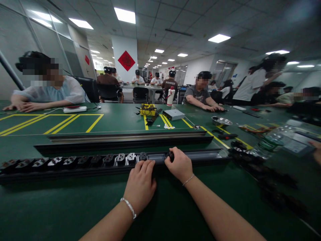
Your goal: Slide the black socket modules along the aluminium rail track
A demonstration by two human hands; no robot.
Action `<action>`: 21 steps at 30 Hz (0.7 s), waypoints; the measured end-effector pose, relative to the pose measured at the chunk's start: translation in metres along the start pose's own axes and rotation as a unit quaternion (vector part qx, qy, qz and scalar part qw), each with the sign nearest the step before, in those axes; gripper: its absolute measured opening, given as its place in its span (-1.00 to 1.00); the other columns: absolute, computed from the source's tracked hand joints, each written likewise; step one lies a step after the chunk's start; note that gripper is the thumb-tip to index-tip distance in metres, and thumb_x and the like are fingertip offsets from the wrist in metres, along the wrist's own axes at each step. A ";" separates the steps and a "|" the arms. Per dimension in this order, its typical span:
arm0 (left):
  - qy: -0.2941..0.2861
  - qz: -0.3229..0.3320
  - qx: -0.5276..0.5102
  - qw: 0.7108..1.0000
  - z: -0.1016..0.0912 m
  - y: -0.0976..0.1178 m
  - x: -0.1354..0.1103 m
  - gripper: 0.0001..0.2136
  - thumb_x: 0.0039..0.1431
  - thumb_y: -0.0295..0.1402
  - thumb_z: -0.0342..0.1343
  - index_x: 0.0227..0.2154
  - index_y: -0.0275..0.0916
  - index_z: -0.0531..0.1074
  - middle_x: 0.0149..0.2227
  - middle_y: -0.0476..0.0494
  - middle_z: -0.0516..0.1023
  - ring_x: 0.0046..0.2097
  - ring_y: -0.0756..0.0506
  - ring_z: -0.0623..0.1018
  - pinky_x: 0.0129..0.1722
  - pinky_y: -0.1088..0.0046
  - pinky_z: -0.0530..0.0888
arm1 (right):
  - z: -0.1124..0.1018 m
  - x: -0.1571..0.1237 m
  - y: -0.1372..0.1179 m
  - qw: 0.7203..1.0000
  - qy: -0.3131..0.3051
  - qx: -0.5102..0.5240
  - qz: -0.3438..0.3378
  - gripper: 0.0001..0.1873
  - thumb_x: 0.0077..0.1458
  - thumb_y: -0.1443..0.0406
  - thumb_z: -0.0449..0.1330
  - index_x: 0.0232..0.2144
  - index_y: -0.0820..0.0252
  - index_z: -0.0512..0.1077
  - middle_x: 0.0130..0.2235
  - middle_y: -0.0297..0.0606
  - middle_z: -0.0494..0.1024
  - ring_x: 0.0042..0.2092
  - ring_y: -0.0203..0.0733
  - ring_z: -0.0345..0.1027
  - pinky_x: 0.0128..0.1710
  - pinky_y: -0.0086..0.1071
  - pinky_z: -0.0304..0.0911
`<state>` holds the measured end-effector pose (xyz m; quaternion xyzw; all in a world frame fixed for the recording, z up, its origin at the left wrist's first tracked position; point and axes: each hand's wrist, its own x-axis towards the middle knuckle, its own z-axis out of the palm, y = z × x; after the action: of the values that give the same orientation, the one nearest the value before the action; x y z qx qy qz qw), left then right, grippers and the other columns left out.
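A long black channel (205, 157) lies across the green table in front of me. Several black socket modules (108, 158), some with bright silvery faces, sit in a row along its left part. My left hand (140, 180) is bent over the channel's near edge, fingertips beside the last module (143, 156) in the row. To the right, my right hand (180, 164) pinches a small black module (171, 156) above the channel's bare grey stretch. The fingers partly cover this piece, so its face is hidden.
Behind the channel lie long black rails (125, 144). Loose black parts (271, 180) spread at the right, near a plastic bottle (269, 142). Farther back are a metal bowl (221, 121), a grey box (173, 114) and a yellow object (147, 109) with wires. Co-workers sit around the table.
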<state>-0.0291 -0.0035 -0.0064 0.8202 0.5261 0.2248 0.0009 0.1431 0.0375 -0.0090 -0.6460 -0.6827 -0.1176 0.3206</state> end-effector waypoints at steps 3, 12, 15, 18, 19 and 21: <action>-0.004 -0.002 0.002 1.000 0.000 0.000 0.000 -0.55 0.02 -0.44 -0.03 0.04 -0.17 0.18 0.04 -0.07 0.32 0.06 -0.13 0.21 -0.01 0.29 0.25 | 0.000 0.000 0.000 1.000 0.000 0.000 -0.002 -0.79 -0.08 0.28 0.03 -0.31 0.17 0.31 -0.36 -0.28 0.45 -0.30 -0.23 0.31 -0.31 -0.43 0.12; -0.016 0.001 0.002 1.000 -0.003 0.000 0.000 -0.55 0.04 -0.42 -0.06 0.05 -0.19 0.16 0.06 -0.10 0.30 0.07 -0.14 0.20 -0.03 0.27 0.25 | 0.001 -0.001 0.000 1.000 0.003 0.006 0.009 -0.74 -0.07 0.26 0.03 -0.27 0.18 0.34 -0.31 -0.24 0.47 -0.26 -0.19 0.32 -0.24 -0.39 0.14; -0.008 0.004 0.006 1.000 -0.002 0.000 0.000 -0.55 0.04 -0.41 -0.05 0.05 -0.18 0.16 0.05 -0.11 0.30 0.07 -0.15 0.20 -0.04 0.27 0.25 | 0.000 -0.002 0.000 1.000 0.016 0.005 0.006 -0.73 -0.08 0.25 0.05 -0.27 0.19 0.36 -0.29 -0.22 0.48 -0.22 -0.16 0.30 -0.12 -0.32 0.10; 0.000 0.003 0.008 1.000 -0.001 0.002 -0.001 -0.56 0.04 -0.41 -0.05 0.04 -0.19 0.17 0.04 -0.12 0.31 0.06 -0.15 0.21 -0.04 0.27 0.26 | -0.002 -0.004 -0.001 1.000 0.020 0.003 0.008 -0.71 -0.07 0.24 0.06 -0.25 0.19 0.37 -0.25 -0.22 0.49 -0.17 -0.15 0.29 0.00 -0.25 -0.01; 0.001 0.002 0.007 1.000 -0.001 0.002 -0.001 -0.57 0.04 -0.41 -0.05 0.03 -0.20 0.17 0.04 -0.12 0.31 0.06 -0.15 0.21 -0.04 0.27 0.25 | -0.002 -0.005 -0.001 1.000 0.019 0.003 0.012 -0.71 -0.07 0.23 0.06 -0.24 0.18 0.37 -0.23 -0.22 0.49 -0.14 -0.15 0.29 0.02 -0.24 -0.04; 0.001 -0.002 0.005 1.000 0.000 0.003 0.000 -0.57 0.04 -0.41 -0.05 0.03 -0.21 0.17 0.05 -0.13 0.30 0.06 -0.15 0.20 -0.03 0.26 0.24 | -0.002 -0.006 -0.001 1.000 0.018 0.000 0.023 -0.69 -0.06 0.22 0.06 -0.22 0.17 0.38 -0.20 -0.22 0.48 -0.10 -0.14 0.27 0.03 -0.22 -0.06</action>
<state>-0.0263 -0.0055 -0.0055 0.8191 0.5285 0.2229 -0.0036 0.1427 0.0316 -0.0109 -0.6591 -0.6619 -0.1218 0.3355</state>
